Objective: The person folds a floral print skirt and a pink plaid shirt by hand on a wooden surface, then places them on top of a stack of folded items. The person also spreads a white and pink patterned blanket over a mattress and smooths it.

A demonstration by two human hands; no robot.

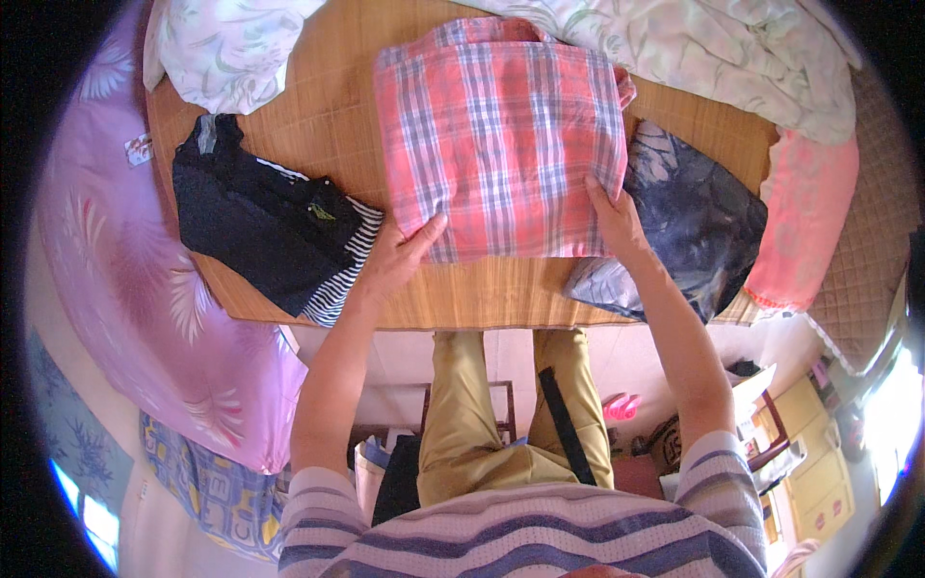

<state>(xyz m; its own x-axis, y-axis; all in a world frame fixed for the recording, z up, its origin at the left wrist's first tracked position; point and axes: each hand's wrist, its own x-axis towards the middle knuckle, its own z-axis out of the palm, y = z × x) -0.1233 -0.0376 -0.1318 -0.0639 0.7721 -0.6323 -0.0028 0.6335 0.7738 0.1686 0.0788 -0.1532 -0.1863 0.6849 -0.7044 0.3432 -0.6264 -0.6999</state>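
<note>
A red plaid cloth garment (498, 144), folded into a rough rectangle, lies before me on a bamboo mat (477, 292). My left hand (401, 249) grips its near left corner, thumb on top and the other fingers hidden beneath. At the near right edge my right hand (614, 217) holds it the same way. Close to my left hand is a folded black garment (260, 217) with a striped black-and-white part (347, 267). Right of the plaid cloth, partly behind my right forearm, lies a dark patterned garment (694, 217).
A pale leaf-patterned cover (723, 65) is bunched along the far right, with more pale fabric (231, 50) at the far left. Purple floral bedding (159, 289) hangs down on the left. A pink towel-like cloth (809, 217) lies over a brown quilted cover (863, 253) on the right.
</note>
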